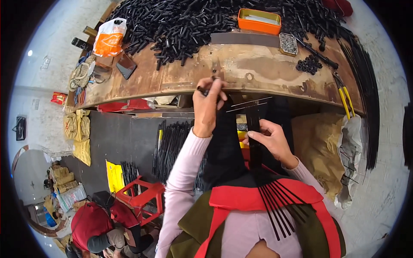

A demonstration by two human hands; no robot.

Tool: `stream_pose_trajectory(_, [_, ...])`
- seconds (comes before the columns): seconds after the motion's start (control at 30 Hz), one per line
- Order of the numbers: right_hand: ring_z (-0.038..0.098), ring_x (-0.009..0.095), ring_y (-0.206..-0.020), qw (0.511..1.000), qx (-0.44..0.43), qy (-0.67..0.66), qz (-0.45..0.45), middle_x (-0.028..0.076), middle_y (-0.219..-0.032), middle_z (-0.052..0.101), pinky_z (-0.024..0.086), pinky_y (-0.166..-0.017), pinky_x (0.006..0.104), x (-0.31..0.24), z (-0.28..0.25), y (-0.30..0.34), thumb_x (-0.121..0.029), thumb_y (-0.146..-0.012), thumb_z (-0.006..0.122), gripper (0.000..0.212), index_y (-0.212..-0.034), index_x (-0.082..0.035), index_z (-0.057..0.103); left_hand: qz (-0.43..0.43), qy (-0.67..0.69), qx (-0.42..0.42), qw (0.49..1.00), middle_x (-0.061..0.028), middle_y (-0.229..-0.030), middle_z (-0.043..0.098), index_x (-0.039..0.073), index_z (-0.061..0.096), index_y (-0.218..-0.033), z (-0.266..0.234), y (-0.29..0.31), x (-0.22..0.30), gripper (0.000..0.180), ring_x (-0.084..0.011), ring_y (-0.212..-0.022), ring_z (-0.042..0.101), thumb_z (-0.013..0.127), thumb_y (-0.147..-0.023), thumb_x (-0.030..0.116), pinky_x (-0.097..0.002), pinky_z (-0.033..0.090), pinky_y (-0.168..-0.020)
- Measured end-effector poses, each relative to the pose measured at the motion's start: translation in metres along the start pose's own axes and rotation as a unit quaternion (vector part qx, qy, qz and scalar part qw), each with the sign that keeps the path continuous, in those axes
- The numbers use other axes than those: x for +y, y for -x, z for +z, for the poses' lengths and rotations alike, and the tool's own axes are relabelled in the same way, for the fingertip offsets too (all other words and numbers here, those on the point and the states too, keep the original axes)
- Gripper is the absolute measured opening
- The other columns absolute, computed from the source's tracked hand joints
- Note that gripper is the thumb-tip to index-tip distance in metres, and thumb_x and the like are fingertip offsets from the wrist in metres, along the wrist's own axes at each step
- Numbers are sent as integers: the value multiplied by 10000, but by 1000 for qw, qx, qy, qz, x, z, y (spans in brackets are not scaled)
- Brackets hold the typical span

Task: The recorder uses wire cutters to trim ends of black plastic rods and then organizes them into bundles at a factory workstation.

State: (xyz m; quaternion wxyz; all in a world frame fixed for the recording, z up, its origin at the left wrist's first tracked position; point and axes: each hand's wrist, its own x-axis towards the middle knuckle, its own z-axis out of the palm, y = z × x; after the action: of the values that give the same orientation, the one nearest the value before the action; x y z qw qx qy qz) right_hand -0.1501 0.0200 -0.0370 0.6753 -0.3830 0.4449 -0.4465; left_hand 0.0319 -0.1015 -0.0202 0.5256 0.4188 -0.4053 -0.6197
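My left hand point(207, 105) is raised at the table's front edge, its thumb and fingers drawn together. A small black tubular piece point(202, 90) shows in its curled fingers; anything tiny at the fingertips is hard to make out. My right hand point(273, 139) grips a flat bundle of thin black rods point(254, 148) held upright over my lap. Two thin silvery wires point(251, 104) cross the bundle near its far end. The rods' near ends fan out over my red apron point(245, 197).
On the wooden table point(180, 79) lie a heap of black tubes point(172, 26), an orange tin point(259, 21), a small tin of metal bits point(288, 44), black rings point(309, 65), yellow-handled pliers point(345, 96) and a phone point(126, 66). Another person point(97, 228) bends near a red stool point(142, 200).
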Motion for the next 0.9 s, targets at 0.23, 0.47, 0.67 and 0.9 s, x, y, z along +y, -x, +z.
stream_pose_trajectory(0.23, [696, 179, -844, 1000, -10, -8, 5, 98, -937, 682, 539, -778, 273, 2, 10, 16, -76, -929, 643, 184, -1072, 36, 621, 67, 79, 115, 988, -59, -920, 624, 58, 479, -1007, 27, 45, -18, 155, -57, -605, 522, 565, -1001, 187, -181, 353, -461])
stream_pose_trajectory(0.47, [684, 150, -832, 999, -25, 17, -13, 73, -931, 682, 535, -777, 268, -1, 17, 16, -88, -925, 651, 177, -1050, 35, 633, 48, 164, 125, 977, -73, -968, 637, 44, 518, -1042, 16, 49, -34, 164, -143, -762, 618, 597, -987, 177, -275, 494, -662])
stream_pose_trajectory(0.67, [677, 145, -799, 1000, -9, 9, 3, 71, -914, 679, 544, -741, 263, -4, 16, 13, -87, -917, 669, 204, -1069, 43, 632, -128, 181, 25, 975, -99, -1024, 668, 20, 639, -1105, -18, 68, -25, 211, -189, -885, 674, 664, -942, 152, -309, 567, -828])
stream_pose_trajectory(0.9, [673, 145, -790, 1000, -3, -3, 17, 74, -899, 672, 543, -737, 262, 5, 17, 12, -83, -919, 670, 202, -1067, 48, 630, -154, 213, -1, 965, -110, -1021, 684, 31, 662, -1064, -17, 71, -16, 190, -188, -894, 688, 688, -923, 155, -292, 572, -816])
